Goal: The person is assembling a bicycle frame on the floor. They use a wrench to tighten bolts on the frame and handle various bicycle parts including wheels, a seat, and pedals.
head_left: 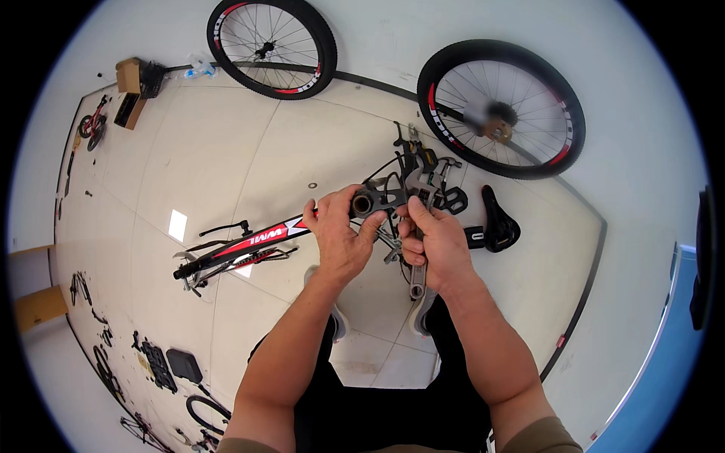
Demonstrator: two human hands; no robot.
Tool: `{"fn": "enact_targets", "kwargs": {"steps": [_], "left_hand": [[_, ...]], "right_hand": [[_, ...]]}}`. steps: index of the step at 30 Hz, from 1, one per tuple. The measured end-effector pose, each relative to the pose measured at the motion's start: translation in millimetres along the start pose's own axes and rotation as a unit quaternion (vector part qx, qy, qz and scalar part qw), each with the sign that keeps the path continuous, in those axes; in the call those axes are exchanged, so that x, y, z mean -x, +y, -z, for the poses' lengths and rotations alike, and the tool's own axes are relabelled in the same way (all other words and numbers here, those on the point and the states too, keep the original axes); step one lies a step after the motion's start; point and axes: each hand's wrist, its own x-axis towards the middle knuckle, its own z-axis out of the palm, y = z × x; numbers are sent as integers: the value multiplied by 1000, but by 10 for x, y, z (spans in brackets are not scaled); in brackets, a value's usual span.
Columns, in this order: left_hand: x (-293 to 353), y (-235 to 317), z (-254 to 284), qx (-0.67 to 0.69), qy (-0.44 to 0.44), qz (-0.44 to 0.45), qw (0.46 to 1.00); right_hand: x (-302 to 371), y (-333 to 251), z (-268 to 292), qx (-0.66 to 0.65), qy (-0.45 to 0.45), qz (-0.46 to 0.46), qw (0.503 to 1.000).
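Observation:
A red, black and white bicycle frame [264, 236] slants across the middle of the view. My left hand [341, 234] is closed round its right end, thumb and fingers on either side of an open round tube end [362, 202]. My right hand [440, 245] grips a silver adjustable wrench [418, 283], whose handle end sticks out below the fingers. The wrench head is up by the dark metal part beside the tube end; whether its jaws touch that part I cannot tell. Black cables [387, 162] loop just beyond my hands.
Two bicycle wheels [325, 45] [575, 143] lean against the far wall. A black saddle [498, 223] lies right of my hands, near a pedal [455, 199] and a hammer [451, 163]. An opened tool case [158, 366] and an open cardboard box [128, 77] are on the left.

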Motion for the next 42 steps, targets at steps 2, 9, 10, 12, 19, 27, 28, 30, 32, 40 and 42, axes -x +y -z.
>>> {"fn": "enact_targets", "kwargs": {"steps": [2, 9, 10, 12, 19, 27, 28, 30, 32, 40, 42], "left_hand": [[-4, 20, 2, 3, 4, 2, 1000], [-7, 51, -27, 27, -2, 26, 999], [-15, 57, -38, 28, -1, 28, 999], [-7, 31, -21, 36, 16, 24, 999], [-16, 46, -62, 59, 61, 11, 996], [25, 94, 86, 90, 11, 43, 995], [24, 103, 112, 92, 12, 36, 995], [24, 106, 171, 104, 1, 40, 994], [43, 106, 208, 106, 42, 29, 993], [325, -22, 525, 124, 160, 90, 975], [525, -165, 738, 166, 215, 139, 952]], "right_hand": [[-13, 2, -2, 7, -5, -14, 1000], [-44, -14, -15, 20, 12, 12, 1000], [-50, -36, -12, 20, 17, 9, 1000], [-58, -29, -54, 43, 23, 19, 999], [-67, -47, -100, 114, 54, 75, 989], [-75, -8, -114, 97, 60, 57, 992], [-84, -9, -106, 96, 55, 57, 992], [-79, -12, -106, 98, 48, 59, 992], [-91, 8, -83, 93, 33, 57, 993], [-25, 87, 189, 9, 35, 66, 997], [71, 251, 290, 3, 21, 68, 997]]}}
